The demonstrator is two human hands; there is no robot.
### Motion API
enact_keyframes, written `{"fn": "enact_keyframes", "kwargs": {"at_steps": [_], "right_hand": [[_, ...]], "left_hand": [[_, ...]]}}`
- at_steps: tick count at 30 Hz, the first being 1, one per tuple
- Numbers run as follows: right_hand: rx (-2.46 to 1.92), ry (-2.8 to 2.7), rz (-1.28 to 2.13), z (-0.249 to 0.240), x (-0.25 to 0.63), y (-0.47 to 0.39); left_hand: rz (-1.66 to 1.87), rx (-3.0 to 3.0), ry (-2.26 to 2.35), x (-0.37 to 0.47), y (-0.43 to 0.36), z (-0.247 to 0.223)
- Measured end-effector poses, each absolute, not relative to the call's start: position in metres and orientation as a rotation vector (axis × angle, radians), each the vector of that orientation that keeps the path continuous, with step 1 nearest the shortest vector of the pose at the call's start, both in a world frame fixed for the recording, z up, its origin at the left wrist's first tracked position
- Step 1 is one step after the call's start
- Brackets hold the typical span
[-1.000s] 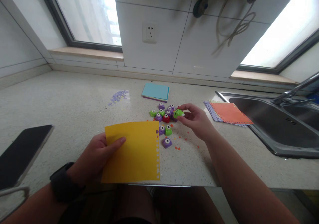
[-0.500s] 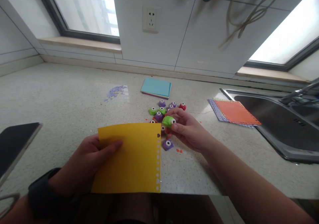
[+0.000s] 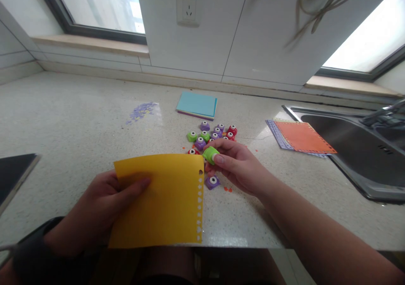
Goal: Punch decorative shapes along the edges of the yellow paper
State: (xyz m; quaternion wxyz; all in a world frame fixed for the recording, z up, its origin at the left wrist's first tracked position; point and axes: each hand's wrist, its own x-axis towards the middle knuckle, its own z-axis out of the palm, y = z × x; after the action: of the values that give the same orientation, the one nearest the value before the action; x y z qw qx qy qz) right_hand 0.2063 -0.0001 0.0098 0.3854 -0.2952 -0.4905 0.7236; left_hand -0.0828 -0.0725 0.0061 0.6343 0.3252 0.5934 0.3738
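A yellow sheet (image 3: pixel 158 209) with a row of small punched holes down its right edge is held by my left hand (image 3: pixel 107 204), thumb on top and fingers behind. My right hand (image 3: pixel 240 162) grips a green craft punch (image 3: pixel 209 154) at the sheet's upper right corner, its thumb on the white button. Beyond that hand, several purple, green and red punches (image 3: pixel 200 143) stand in a cluster on the counter. One purple punch (image 3: pixel 212 181) sits nearer, right of the sheet. My right fingers partly hide some punches.
A stack of blue cards (image 3: pixel 197 104) lies behind the punches. Purple confetti (image 3: pixel 142 112) is scattered at back left. Orange and purple punched sheets (image 3: pixel 305 136) rest by the steel sink (image 3: pixel 344 145). A dark flat object (image 3: pixel 15 175) lies at the left edge.
The green punch has tilted and moved slightly left, up to the sheet's corner, with my right thumb now over its button. The view has shifted a little.
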Motion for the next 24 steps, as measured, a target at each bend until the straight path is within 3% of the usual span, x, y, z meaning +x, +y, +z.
{"fn": "enact_keyframes", "kwargs": {"at_steps": [24], "right_hand": [[-0.685, -1.235, 1.867, 0.0110, 0.2047, -0.0006]], "left_hand": [[0.879, 0.739, 1.369, -0.0828, -0.0728, 0.0049]]}}
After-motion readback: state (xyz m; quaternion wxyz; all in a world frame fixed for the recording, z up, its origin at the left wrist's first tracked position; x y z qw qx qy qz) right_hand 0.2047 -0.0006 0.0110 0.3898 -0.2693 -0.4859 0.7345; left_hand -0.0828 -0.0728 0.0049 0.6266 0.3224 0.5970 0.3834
